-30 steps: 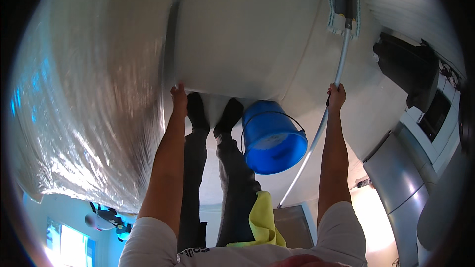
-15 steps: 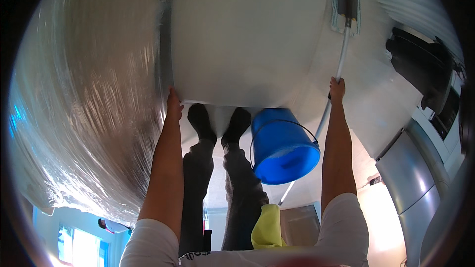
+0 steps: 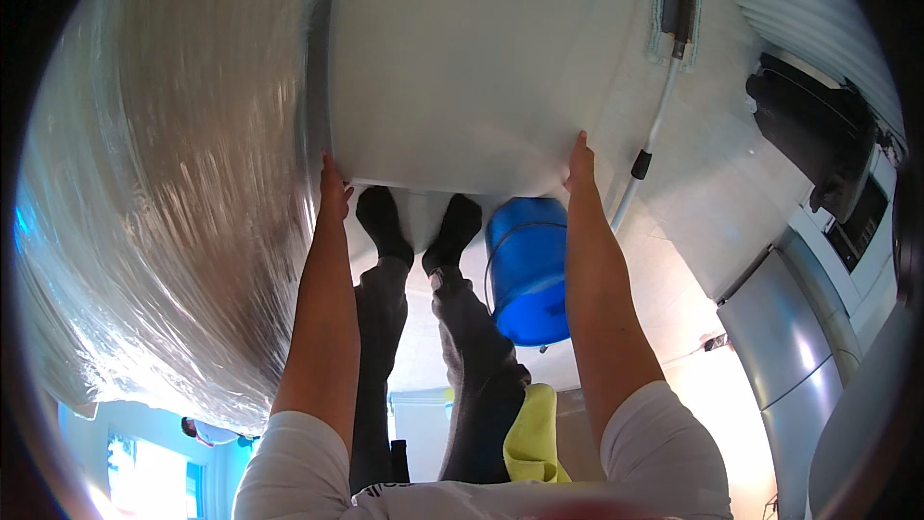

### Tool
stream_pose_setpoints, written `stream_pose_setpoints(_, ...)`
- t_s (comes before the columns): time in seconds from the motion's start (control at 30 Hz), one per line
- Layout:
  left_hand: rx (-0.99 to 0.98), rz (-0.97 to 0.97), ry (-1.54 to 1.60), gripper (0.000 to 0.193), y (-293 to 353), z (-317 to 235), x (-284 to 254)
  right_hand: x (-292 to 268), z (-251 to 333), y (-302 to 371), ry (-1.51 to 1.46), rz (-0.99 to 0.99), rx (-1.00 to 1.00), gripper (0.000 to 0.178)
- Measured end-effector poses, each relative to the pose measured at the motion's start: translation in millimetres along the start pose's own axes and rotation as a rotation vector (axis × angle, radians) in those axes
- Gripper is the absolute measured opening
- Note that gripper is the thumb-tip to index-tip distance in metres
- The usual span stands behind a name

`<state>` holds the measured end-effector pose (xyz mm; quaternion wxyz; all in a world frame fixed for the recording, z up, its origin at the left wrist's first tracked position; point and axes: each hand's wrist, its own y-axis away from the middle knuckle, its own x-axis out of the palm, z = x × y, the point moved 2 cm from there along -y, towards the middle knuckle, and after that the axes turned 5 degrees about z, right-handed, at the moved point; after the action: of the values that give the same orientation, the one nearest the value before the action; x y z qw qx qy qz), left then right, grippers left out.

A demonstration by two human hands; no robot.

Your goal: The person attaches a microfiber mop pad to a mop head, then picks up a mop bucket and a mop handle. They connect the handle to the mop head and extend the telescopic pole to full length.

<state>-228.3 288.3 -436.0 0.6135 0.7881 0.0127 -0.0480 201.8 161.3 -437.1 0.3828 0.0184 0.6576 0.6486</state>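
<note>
A large white panel [image 3: 481,67] fills the upper middle of the view. My left hand [image 3: 333,195] grips its near left corner and my right hand [image 3: 580,166] grips its near right corner. Below the panel's edge I see my feet in black socks [image 3: 416,223] on a pale floor. A blue bucket [image 3: 527,270] stands just right of my feet, between my legs and my right forearm. A mop with a white pole [image 3: 653,130] lies against the panel's right side, apart from my right hand.
A big bulk wrapped in shiny clear plastic film [image 3: 164,193] stands at the left, next to the panel. A yellow cloth [image 3: 534,433] hangs at my waist. Grey metal cabinets [image 3: 789,327] and a black device [image 3: 818,144] are at the right.
My right hand has let go of the mop pole and moved left onto the panel's edge. Both hands and the panel's edge now sit lower in view.
</note>
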Motion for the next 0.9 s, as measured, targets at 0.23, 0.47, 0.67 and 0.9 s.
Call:
stream_pose_setpoints(0.23,-0.064,-0.02,-0.082,0.089,-11.6,10.8,-18.3,-4.8,-47.9,5.6,-0.291,0.086,-0.145,0.087)
stream_pose_setpoints(0.47,-0.033,-0.073,-0.067,0.09,7.4,-0.5,1.1,-23.6,-23.2,15.2,-0.28,0.254,-0.122,0.09)
stream_pose_setpoints(0.67,0.156,-0.002,0.16,0.087,53.2,-6.3,-3.1,-44.5,-28.4,36.7,-0.284,0.256,-0.118,0.09)
stream_pose_setpoints(0.9,0.116,0.165,0.313,0.072,112.9,2.4,40.9,-110.3,16.6,55.8,-0.008,0.184,-0.298,0.085)
